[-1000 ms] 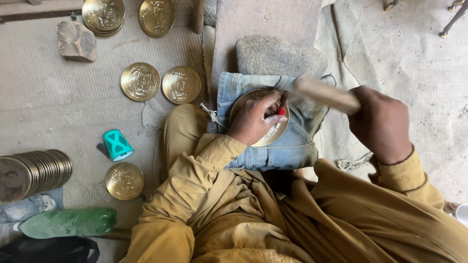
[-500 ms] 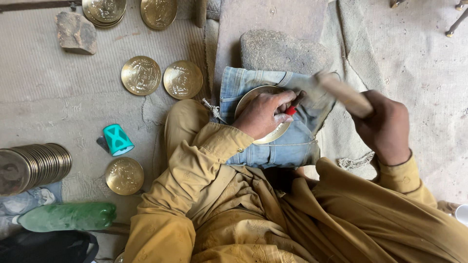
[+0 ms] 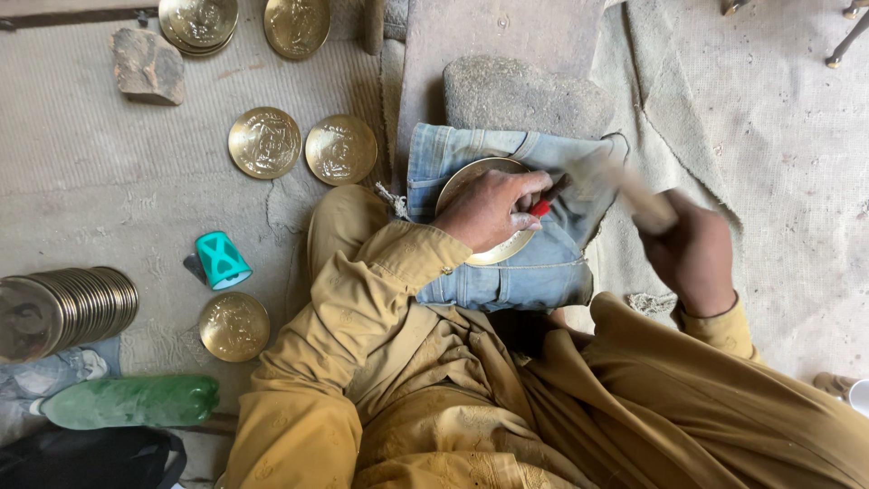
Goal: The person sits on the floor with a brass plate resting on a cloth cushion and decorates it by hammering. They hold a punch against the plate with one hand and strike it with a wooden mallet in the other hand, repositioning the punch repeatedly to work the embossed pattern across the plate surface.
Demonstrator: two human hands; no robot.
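A round brass plate (image 3: 471, 177) lies on a folded piece of blue denim (image 3: 507, 276) in front of me. My left hand (image 3: 489, 210) rests on the plate and grips a thin tool with a red handle (image 3: 541, 206), its tip hidden under my fingers. My right hand (image 3: 692, 252) is closed around a wooden mallet (image 3: 625, 186), blurred by motion, whose head is over the red-handled tool. Mustard-yellow sleeves cover both my arms.
Two engraved brass plates (image 3: 264, 142) (image 3: 340, 149) lie on the mat to the left, more (image 3: 197, 20) at the top, one (image 3: 233, 326) near a teal cup (image 3: 220, 260). A stack of metal discs (image 3: 68, 306), a green bottle (image 3: 131, 401) and stones (image 3: 148, 65) (image 3: 525, 95) lie around.
The mallet in my right hand has swung down and left toward the red-handled tool. My left hand stays on the plate.
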